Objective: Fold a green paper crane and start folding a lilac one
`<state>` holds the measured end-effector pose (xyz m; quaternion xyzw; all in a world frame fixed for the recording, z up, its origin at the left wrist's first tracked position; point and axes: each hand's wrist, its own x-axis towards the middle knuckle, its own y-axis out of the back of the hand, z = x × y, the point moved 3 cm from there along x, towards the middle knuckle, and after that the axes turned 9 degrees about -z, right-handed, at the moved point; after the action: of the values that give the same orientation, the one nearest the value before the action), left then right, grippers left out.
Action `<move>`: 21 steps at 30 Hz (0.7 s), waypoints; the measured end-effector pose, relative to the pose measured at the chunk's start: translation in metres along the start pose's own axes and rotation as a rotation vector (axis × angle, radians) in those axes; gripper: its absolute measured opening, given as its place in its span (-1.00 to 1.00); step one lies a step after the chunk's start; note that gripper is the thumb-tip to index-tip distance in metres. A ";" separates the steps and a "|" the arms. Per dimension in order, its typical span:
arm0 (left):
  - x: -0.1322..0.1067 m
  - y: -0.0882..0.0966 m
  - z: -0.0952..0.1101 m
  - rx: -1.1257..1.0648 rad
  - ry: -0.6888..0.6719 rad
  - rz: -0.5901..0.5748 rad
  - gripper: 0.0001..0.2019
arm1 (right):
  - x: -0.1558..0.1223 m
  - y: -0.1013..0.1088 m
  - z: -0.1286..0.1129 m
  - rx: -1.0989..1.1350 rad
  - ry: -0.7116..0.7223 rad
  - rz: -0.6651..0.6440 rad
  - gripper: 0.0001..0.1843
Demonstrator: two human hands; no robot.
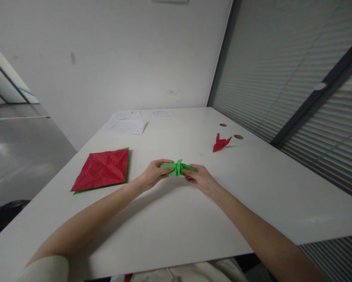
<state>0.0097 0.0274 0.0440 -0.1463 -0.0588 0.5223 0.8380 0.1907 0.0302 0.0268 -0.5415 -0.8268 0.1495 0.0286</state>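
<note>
A small folded green paper figure (178, 168) is held just above the white table (170, 219), near its middle. My left hand (154, 174) pinches the figure's left end with curled fingers. My right hand (201, 180) pinches its right end the same way. Both forearms reach in from the bottom of the view.
A creased red paper square (102, 169) lies on a green sheet to the left. A folded red paper crane (221, 143) stands at the back right, near two round holes (238, 137) in the tabletop. White papers (126, 125) lie at the far edge by the wall. Slatted blinds run along the right.
</note>
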 end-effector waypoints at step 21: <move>0.006 0.008 -0.004 0.125 -0.065 0.070 -0.61 | 0.001 0.009 -0.008 0.000 0.082 0.136 -0.59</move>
<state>0.0065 0.0359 0.0372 -0.0785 -0.0480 0.5585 0.8244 0.1997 0.0365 0.0320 -0.6020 -0.7863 0.1288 0.0524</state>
